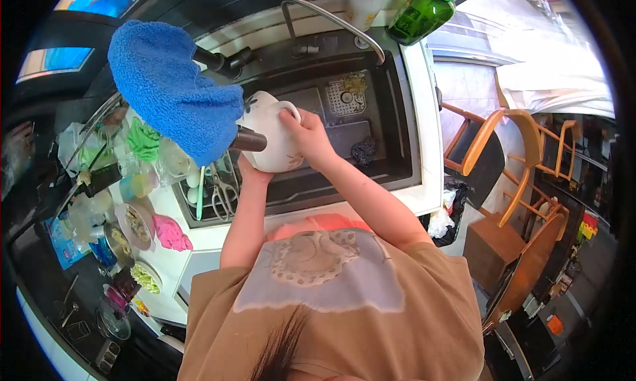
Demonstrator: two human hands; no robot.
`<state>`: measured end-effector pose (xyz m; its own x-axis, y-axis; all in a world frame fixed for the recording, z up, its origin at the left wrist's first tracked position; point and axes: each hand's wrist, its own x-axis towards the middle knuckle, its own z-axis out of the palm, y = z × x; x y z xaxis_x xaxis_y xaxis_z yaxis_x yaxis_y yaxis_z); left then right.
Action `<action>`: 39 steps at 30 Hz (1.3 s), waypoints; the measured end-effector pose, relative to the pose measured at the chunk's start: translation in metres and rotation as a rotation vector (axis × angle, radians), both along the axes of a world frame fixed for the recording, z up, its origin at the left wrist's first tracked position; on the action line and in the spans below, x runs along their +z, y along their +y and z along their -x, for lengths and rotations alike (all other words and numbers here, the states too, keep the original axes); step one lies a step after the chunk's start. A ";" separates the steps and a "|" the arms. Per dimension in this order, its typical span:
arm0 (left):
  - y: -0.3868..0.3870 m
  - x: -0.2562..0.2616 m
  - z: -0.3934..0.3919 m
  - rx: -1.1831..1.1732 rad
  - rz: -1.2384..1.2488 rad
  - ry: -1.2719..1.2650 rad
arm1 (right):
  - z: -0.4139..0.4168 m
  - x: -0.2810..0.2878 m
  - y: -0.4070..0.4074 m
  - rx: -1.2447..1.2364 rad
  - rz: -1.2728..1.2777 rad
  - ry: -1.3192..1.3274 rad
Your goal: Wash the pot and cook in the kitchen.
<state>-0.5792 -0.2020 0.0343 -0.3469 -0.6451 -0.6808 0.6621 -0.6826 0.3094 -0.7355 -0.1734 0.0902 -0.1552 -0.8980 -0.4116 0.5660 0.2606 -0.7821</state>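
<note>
My right hand (309,135) grips the handle side of a white ceramic pitcher (272,128) with a leaf pattern, the thumb at its handle. Under the pitcher's lower left side, my left hand (256,170) supports it, its fingers mostly hidden. The pitcher is tilted above the left part of a dark sink (303,108). A blue towel (169,88) hangs over a dark rack at the left, and one black tube end (250,139) of that rack overlaps the pitcher. Below the metal faucet (338,16), a strainer (346,98) holds food scraps.
A dark mesh scrubber (363,150) lies in the sink. Scissors (223,192) and a green-handled utensil (200,195) stand at its left edge. Bowls of food, a pink cloth (171,232) and a green cloth (143,138) crowd the left counter. A green soap bottle (422,13) stands behind; wooden chairs (482,147) are right.
</note>
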 end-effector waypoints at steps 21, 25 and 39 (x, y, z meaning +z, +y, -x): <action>-0.004 -0.001 0.042 -0.141 0.310 -0.391 | -0.049 0.000 -0.018 -0.356 -0.105 0.121; -0.014 0.005 0.047 -0.286 0.368 -0.489 | -0.054 0.000 -0.011 -0.359 0.024 0.452; -0.011 0.066 0.001 -0.661 0.016 -0.404 | -0.044 0.028 0.049 0.408 0.105 0.794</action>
